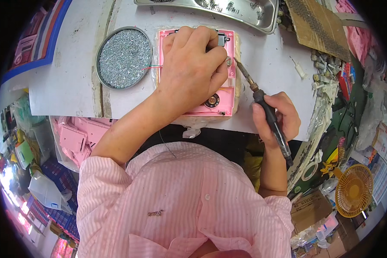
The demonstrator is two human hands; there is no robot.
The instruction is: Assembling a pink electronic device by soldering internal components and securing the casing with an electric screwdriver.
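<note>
A pink plastic casing (227, 95) lies on a pad on the bench in front of me. My left hand (189, 64) rests over it with curled fingers pressed together near its upper right; what they pinch is hidden. In my right hand (284, 116) is a soldering iron (268, 114) with a black handle. Its tip points up-left, close beside the casing's right edge. Inside the casing, a black round part with a coppery centre (212, 101) and a dark boxy part (222, 39) show. Thin red and green wires (152, 67) stick out left of my hand.
A round tin (98, 64) full of small metal pins stands to the left. A metal tray (268, 26) with small springs lies at the back. Cardboard (316, 28) and a pile of small cylindrical parts (324, 79) line the right edge. More pink casings (75, 137) sit lower left.
</note>
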